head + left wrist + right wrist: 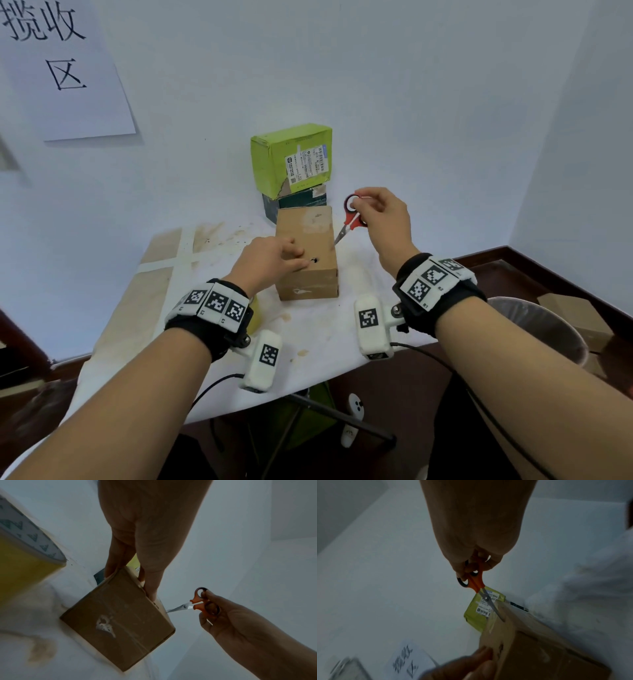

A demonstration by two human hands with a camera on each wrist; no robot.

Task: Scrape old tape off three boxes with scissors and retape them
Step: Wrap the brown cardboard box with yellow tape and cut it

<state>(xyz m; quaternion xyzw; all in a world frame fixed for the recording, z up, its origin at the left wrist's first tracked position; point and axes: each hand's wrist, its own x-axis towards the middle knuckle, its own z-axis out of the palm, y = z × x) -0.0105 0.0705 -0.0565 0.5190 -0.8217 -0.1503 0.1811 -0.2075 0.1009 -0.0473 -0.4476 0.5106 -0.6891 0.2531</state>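
head: bright, even light, soft shadows, edges curved by wide lens | left wrist: dim, bluish, tape roll point(25, 555) at left edge blurred | right wrist: dim, grainy, wall sign point(406, 661) smeared by blur

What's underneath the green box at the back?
The green box sits on a dark box; the brown cardboard box in front hides most of it.
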